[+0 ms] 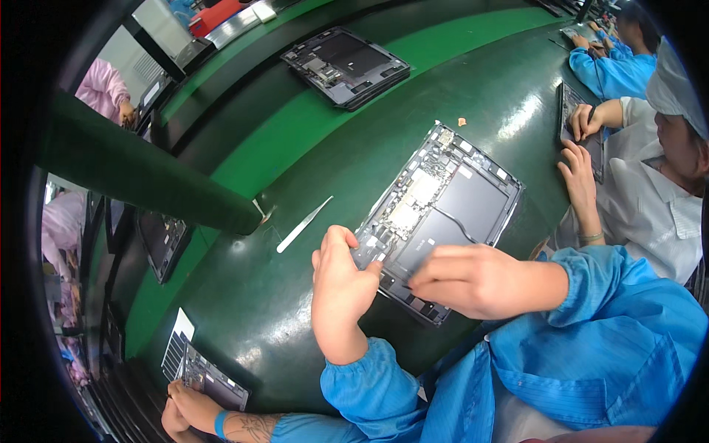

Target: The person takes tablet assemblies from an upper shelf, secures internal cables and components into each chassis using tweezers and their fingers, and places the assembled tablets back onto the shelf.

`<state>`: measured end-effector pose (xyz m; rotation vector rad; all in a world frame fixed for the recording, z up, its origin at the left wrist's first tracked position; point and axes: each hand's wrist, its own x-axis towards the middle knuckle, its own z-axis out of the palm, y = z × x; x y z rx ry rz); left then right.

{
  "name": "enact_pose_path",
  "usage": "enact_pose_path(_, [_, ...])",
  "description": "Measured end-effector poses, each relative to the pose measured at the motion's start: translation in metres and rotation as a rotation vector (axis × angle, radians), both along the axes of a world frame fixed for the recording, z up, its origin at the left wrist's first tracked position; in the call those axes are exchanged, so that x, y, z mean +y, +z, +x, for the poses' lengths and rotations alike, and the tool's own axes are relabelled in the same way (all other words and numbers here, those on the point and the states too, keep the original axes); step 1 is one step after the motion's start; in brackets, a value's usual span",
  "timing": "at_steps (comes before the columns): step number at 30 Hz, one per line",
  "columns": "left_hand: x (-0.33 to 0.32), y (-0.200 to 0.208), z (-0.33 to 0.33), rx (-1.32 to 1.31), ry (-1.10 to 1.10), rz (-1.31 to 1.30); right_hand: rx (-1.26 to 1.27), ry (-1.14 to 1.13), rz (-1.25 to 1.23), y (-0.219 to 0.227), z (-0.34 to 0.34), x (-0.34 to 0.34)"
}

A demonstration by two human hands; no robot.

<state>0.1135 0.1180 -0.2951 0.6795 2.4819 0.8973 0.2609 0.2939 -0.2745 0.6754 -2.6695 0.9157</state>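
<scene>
An opened tablet-like device (473, 196) lies on the green table in front of me, showing its circuit board and a large dark battery. A dark cable (454, 221) curves across the battery. My left hand (343, 284) is closed on the device's left edge, its thumb on the inside of the casing. Low over the near part of the device, my right hand (484, 280) has its fingertips pinched together; what they hold, if anything, I cannot make out. Silver tweezers (304, 225) lie on the table left of the device.
Stacked opened devices (346, 66) sit on the green conveyor belt (458, 37) beyond. A thick dark post (148, 166) juts in from the left. Co-workers' hands handle similar devices at right (580, 140) and lower left (214, 380). A small orange scrap (461, 122) lies near the far corner.
</scene>
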Motion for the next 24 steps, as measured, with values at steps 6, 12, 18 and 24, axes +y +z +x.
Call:
enact_pose_path(6, [-0.007, -0.012, -0.006, 0.042, -0.001, 0.102, -0.006, -0.036, 0.007, -0.024, -0.039, -0.003])
enact_pose_path(12, [-0.011, -0.013, -0.013, 0.01, 0.001, 0.108, 0.125, -0.054, -0.006, -0.041, -0.047, -0.009])
enact_pose_path(18, [-0.016, -0.021, -0.013, 0.027, 0.001, 0.115, 0.034, -0.01, 0.002, -0.041, -0.047, -0.012])
enact_pose_path(24, [-0.022, -0.014, -0.012, -0.009, 0.001, 0.093, 0.079, -0.012, 0.027, -0.033, -0.047, -0.021])
